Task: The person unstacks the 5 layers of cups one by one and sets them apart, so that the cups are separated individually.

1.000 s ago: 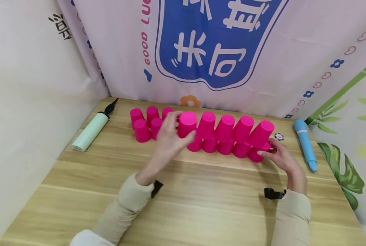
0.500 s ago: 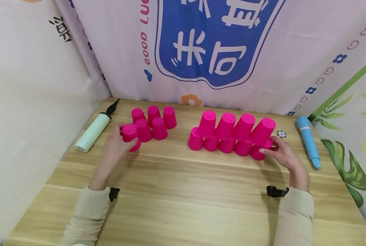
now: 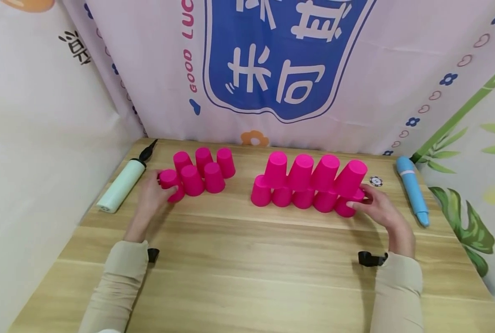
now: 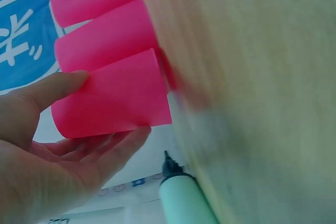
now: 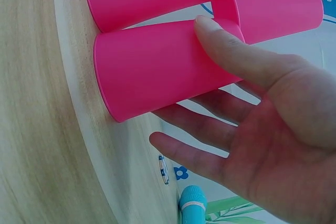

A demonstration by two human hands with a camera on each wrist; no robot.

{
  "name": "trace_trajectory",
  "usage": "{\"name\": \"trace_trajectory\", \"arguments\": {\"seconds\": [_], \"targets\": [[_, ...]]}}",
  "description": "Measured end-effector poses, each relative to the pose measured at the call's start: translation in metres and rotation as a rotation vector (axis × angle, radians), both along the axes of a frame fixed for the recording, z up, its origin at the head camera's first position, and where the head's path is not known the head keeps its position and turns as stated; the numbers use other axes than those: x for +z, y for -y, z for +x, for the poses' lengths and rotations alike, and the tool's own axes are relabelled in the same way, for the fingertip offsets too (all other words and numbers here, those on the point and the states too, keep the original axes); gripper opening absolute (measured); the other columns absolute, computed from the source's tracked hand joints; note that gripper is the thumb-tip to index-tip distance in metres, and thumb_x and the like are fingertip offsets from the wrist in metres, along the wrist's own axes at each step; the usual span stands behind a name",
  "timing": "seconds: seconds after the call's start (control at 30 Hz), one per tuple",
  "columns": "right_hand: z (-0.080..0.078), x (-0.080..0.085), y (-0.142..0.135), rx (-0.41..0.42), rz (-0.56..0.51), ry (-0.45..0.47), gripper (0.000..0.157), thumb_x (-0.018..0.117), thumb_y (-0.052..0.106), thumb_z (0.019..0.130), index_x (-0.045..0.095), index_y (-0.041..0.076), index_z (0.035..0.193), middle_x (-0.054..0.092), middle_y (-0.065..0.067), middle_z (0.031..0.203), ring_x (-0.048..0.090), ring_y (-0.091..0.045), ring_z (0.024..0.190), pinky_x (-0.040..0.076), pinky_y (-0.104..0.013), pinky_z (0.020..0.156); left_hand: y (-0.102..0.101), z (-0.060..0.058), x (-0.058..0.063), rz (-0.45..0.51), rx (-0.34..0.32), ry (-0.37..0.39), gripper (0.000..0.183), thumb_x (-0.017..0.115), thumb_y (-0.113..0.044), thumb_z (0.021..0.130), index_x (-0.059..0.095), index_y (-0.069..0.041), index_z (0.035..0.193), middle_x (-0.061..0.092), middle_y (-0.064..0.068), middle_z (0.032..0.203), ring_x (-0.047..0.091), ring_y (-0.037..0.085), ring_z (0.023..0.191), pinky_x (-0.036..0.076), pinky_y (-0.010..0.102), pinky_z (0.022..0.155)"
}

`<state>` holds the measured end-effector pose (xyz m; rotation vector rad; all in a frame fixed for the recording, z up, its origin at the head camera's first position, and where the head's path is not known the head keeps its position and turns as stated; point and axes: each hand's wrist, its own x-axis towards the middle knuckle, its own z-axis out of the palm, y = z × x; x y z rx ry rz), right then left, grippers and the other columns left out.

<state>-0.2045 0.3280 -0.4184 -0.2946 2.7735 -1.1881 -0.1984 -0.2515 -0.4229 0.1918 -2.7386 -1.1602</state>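
At the left of the table, my left hand point(image 3: 149, 198) grips an upside-down pink plastic cup point(image 4: 118, 95), thumb on one side and fingers on the other. Its rim is at or just above the tabletop. Beside it several more pink cups point(image 3: 192, 180) stand mouth down in two short rows. On the right, a two-level wall of pink cups has a bottom row point(image 3: 303, 199) and an upper row point(image 3: 300, 172) resting across it. My right hand point(image 3: 380, 208) holds the rightmost bottom cup point(image 5: 157, 66) between thumb and fingers; its far fingers are partly hidden in the head view.
A mint-green hand pump point(image 3: 122, 186) with a black nozzle lies at the left edge. A light-blue pump-like tube point(image 3: 412, 192) lies at the right edge, near a small round chip point(image 3: 376, 181). A printed curtain point(image 3: 156, 69) hangs behind the wooden table point(image 3: 251, 259).
My left hand has carried a pink cup from beside the upper row leftward and down to the front left end of the left group. The right hand stays at the end cup.
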Motion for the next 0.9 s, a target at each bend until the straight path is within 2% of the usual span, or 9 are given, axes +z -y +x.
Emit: {"name": "trace_trajectory", "arguments": {"seconds": [0.3,0.43,0.53,0.6,0.67,0.73,0.8,0.9], "targets": [[0.000,0.000,0.002,0.018,0.014,-0.035,0.062,0.068,0.027,0.091,0.042,-0.006,0.138,0.056,-0.024,0.120,0.053,-0.036,0.103,0.045,-0.018,0.078,0.005,-0.001,-0.009,0.049,0.005,0.027,0.061,0.066,-0.010,0.088,0.033,0.010,0.136,0.045,0.032,0.131,0.046,0.044,0.119,0.042,0.054,0.098],[-0.001,0.002,0.002,0.012,0.021,-0.015,0.064,0.068,0.028,0.091,0.041,-0.005,0.139,0.055,-0.023,0.122,0.053,-0.036,0.104,0.045,-0.017,0.078,0.008,0.004,-0.005,0.064,-0.023,0.030,0.066,0.064,-0.006,0.088,0.027,0.012,0.139,0.038,0.035,0.135,0.040,0.048,0.122,0.037,0.058,0.101],[-0.002,0.003,0.002,0.028,0.016,-0.016,0.064,0.068,0.028,0.090,0.042,-0.005,0.138,0.056,-0.023,0.121,0.053,-0.035,0.104,0.045,-0.016,0.079,0.005,0.018,0.011,0.003,-0.004,-0.047,0.070,0.064,-0.003,0.087,0.024,0.013,0.142,0.032,0.037,0.137,0.036,0.051,0.124,0.034,0.061,0.102],[-0.004,0.004,0.002,0.038,0.012,-0.031,0.061,0.069,0.026,0.090,0.044,-0.006,0.136,0.056,-0.023,0.119,0.053,-0.035,0.103,0.045,-0.015,0.079,-0.004,0.028,0.028,-0.030,0.015,-0.155,0.069,0.066,-0.002,0.086,0.028,0.011,0.142,0.032,0.035,0.137,0.036,0.049,0.125,0.034,0.060,0.101],[-0.004,0.005,0.001,0.038,0.009,-0.040,0.058,0.069,0.025,0.090,0.046,-0.006,0.134,0.057,-0.023,0.118,0.054,-0.035,0.102,0.045,-0.015,0.078,-0.020,0.034,0.048,-0.021,0.006,-0.261,0.064,0.067,-0.003,0.087,0.034,0.006,0.141,0.037,0.030,0.137,0.039,0.044,0.125,0.038,0.057,0.100],[-0.004,0.005,0.000,0.024,0.016,-0.034,0.058,0.069,0.026,0.090,0.046,-0.005,0.134,0.057,-0.022,0.117,0.054,-0.035,0.102,0.045,-0.016,0.078,-0.042,0.034,0.064,0.033,-0.050,-0.351,0.060,0.068,-0.002,0.087,0.040,0.003,0.139,0.042,0.025,0.134,0.045,0.039,0.122,0.043,0.053,0.097],[-0.003,0.005,0.000,0.008,0.025,-0.013,0.061,0.068,0.029,0.091,0.044,-0.003,0.136,0.056,-0.022,0.119,0.053,-0.035,0.103,0.046,-0.021,0.080,-0.067,0.030,0.076,0.096,-0.117,-0.404,0.058,0.069,-0.003,0.086,0.042,0.001,0.137,0.044,0.021,0.133,0.047,0.033,0.121,0.048,0.048,0.095],[-0.001,0.001,0.001,-0.006,0.033,0.018,0.067,0.067,0.033,0.090,0.040,-0.003,0.141,0.054,-0.023,0.123,0.052,-0.037,0.106,0.047,-0.034,0.086,-0.102,0.020,0.084,0.195,-0.195,-0.446,0.060,0.072,-0.005,0.086,0.041,0.000,0.137,0.046,0.018,0.133,0.049,0.028,0.122,0.049,0.044,0.094]]}}
